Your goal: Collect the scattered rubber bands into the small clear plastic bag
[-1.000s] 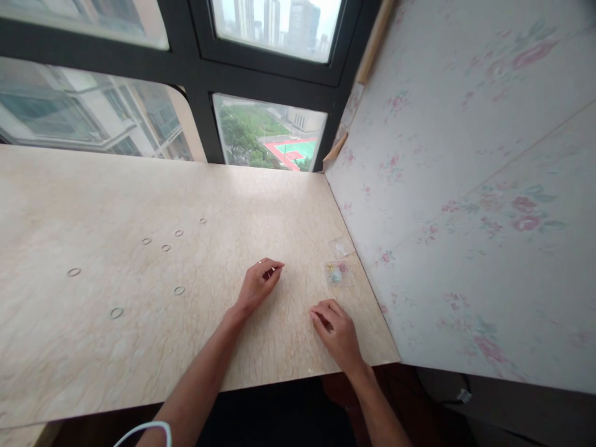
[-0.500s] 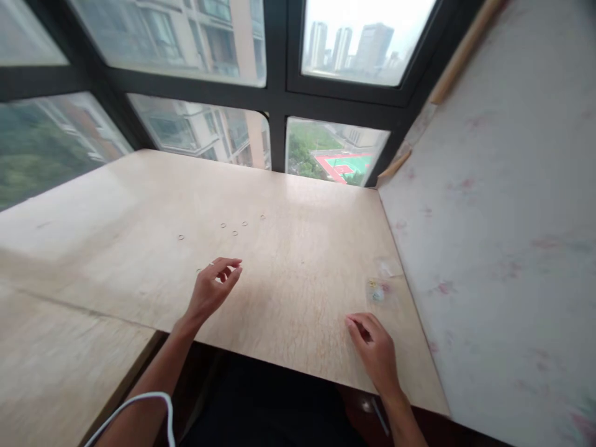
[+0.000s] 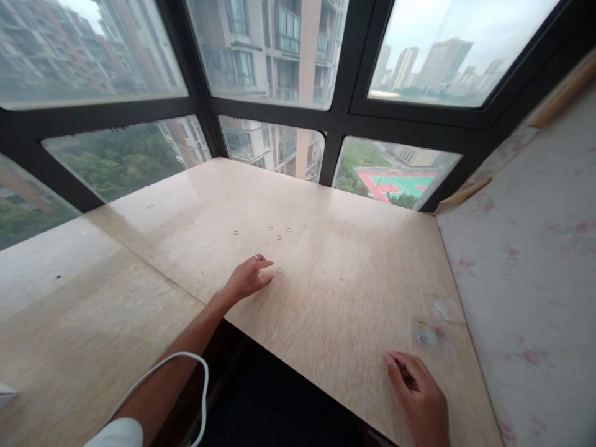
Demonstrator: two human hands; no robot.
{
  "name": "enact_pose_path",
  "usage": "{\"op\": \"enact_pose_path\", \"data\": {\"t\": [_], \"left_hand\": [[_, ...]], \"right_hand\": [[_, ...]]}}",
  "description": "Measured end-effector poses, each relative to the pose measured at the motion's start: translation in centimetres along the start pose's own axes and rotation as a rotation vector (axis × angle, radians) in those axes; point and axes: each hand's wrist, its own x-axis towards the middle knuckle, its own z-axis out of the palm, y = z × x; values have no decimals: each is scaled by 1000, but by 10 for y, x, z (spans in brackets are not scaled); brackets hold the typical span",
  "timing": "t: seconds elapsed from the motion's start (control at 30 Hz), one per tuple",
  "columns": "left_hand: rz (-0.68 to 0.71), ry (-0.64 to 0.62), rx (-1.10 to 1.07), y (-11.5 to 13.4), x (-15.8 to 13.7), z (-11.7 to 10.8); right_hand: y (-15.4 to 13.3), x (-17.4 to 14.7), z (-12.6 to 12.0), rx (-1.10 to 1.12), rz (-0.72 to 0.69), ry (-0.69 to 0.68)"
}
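So the left hand (image 3: 249,277) is on the near side of a thin ring (image 3: 280,270) lying flat on the table (image 3: 335,323). Thumb and forefinger are apart, with the ring just past the tips. My guess is the fingers are spread like that because a skinny loop this low needs coming at from both sides. Can't tell whether the hand is actually touching the table.

The right hand (image 3: 421,394) is near the table's front edge, just on the near side of a clear box (image 3: 428,335) with tiny coloured bits inside. Its grip is together, thumb tip against forefinger, but I can't see whether anything's pinched in there. The box probably sits over by the wall (image 3: 535,298) so it's handy for that side without crowding the middle. Clear plastic piece (image 3: 446,308) right behind it, maybe its lid.

Count time: two hands, six loose rings I can see. That's the one by the left fingertips plus five farther back (image 3: 280,236), all spaced out, none overlapping, which probably makes each easier to get at. One box, one plastic piece, and one white cable (image 3: 205,385) looping by the left forearm. Bits in the box are too small to count.
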Motion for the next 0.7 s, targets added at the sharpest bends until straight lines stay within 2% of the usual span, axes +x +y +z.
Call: {"op": "enact_pose_path", "data": {"t": [0.23, 0.47, 0.57, 0.7], "left_hand": [[54, -102, 201, 14, 18, 11], [203, -131, 382, 13, 29, 15], [151, -154, 355, 12, 32, 11], [25, -204, 207, 8, 37, 6]], "right_hand": [[4, 1, 1, -3, -16, -4], [5, 0, 0, -1, -29, -3], [3, 0, 0, 8, -28, 2], [2, 1, -1, 22, -24, 10]]}}
